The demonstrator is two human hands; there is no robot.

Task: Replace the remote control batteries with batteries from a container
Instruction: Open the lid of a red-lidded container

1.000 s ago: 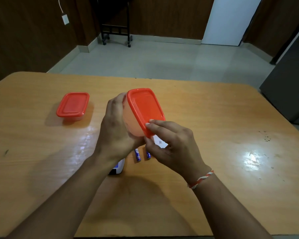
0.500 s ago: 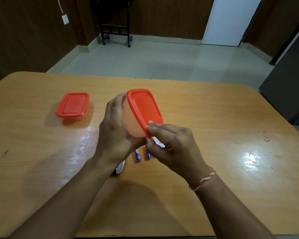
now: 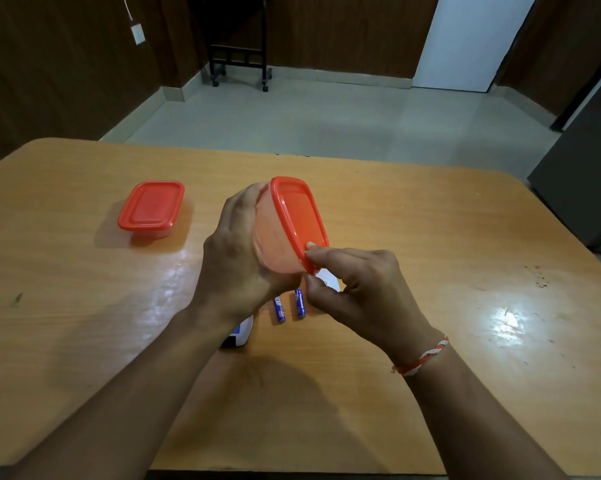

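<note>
My left hand [image 3: 236,265] grips a small translucent container [image 3: 275,240] tilted on its side above the table, its red lid [image 3: 301,220] facing right. My right hand [image 3: 358,289] pinches the lid's near corner between thumb and fingers. Two blue batteries [image 3: 288,306] lie side by side on the table under my hands. A white remote control [image 3: 238,336] lies beneath my left wrist, mostly hidden. A white piece [image 3: 328,280] shows behind my right fingers; I cannot tell what it is.
A second red-lidded container [image 3: 151,210] stands shut on the wooden table [image 3: 465,341] at the left. The table's far edge runs across the middle of the view, with grey floor, a black wheeled stand [image 3: 238,64] and a white door beyond.
My right fingers have slid down the lid from its face to its near corner and now pinch the rim. The container stays tilted in my left hand.
</note>
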